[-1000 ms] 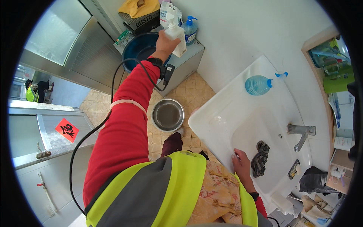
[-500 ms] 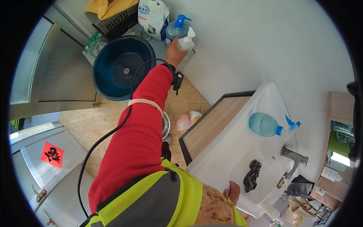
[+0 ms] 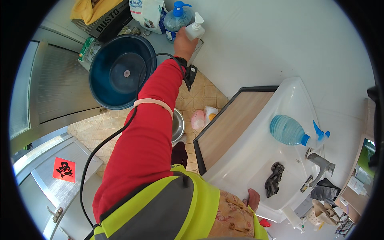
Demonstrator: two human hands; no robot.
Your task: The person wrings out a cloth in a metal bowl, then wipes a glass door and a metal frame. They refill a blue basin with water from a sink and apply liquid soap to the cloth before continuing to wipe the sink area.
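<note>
My left hand [image 3: 186,45], at the end of a red sleeve, reaches to the far shelf and is closed around a white pump bottle [image 3: 195,31]. Its fingers partly hide the bottle's lower body. Close beside it on the left stands a larger clear bottle with a blue pump [image 3: 177,21]. Down at the right, my right hand [image 3: 253,200] shows only in part at the near rim of the white sink [image 3: 236,176]. Its visible fingers look stretched out, with nothing seen in them.
A dark blue basin [image 3: 96,76] stands left of my left arm, with a white bag [image 3: 147,14] behind it. In the sink lie a crumpled black cloth-like thing [image 3: 274,180] and a blue-tinted spray bottle [image 3: 287,130], near the faucet [image 3: 320,162]. A metal bowl [image 3: 179,126] sits on the floor.
The view has shifted, so the shelf things sit farther up and left and the sink farther right. My left hand keeps hold of the white pump bottle; my right hand stays at the sink rim.
</note>
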